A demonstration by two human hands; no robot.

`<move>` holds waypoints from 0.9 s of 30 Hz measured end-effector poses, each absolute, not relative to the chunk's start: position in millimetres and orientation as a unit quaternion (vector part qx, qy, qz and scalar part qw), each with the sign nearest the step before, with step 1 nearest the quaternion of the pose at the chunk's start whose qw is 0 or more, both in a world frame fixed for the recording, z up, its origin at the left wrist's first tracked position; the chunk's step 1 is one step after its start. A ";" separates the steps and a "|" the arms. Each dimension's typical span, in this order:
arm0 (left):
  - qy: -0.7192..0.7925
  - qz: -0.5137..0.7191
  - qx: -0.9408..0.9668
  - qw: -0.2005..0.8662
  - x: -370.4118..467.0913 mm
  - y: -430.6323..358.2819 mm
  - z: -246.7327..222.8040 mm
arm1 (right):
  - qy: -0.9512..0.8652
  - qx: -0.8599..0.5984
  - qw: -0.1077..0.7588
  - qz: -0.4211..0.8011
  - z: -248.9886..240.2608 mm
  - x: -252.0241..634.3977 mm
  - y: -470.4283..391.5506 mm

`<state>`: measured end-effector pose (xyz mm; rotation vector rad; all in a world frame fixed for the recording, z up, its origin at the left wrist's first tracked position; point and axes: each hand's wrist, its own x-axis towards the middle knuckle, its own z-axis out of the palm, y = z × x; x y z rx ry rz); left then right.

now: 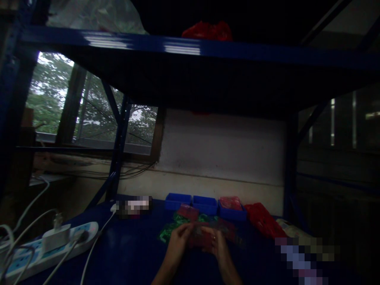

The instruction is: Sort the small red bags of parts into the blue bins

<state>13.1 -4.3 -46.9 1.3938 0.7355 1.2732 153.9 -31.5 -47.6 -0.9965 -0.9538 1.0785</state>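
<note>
My left hand [179,236] and my right hand [218,242] are close together over the blue table, fingers closed on opposite sides of a small red plastic bag [198,237]. The dim light hides what, if anything, is inside it. Just beyond my left hand lie crinkled green plastic pieces [168,232], too dark to name more exactly. Behind the held bag is a flat pinkish-red packet [189,212]. More reddish packets [227,228] lie beside my right hand.
At the back stand blue trays [204,205], the right one with a pink-red packet [230,203]. A red plastic bag [264,219] lies to their right. At left is a power strip [89,229] with trailing cables. A blue shelf beam [252,49] spans overhead.
</note>
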 end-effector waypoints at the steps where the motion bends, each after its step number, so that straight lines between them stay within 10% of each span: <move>1: 0.304 0.536 0.583 0.530 13.9 -2.8 -49.0 | -0.441 -0.445 0.640 0.445 -48.3 152.9 -31.7; 18: 0.290 0.512 0.603 0.538 12.7 -2.8 -47.3 | -0.551 -0.572 0.591 0.140 -53.3 149.1 -34.4; 27: 0.251 0.467 0.695 0.486 14.3 -11.0 -41.2 | -0.579 -0.460 0.574 0.351 -41.4 138.5 -49.8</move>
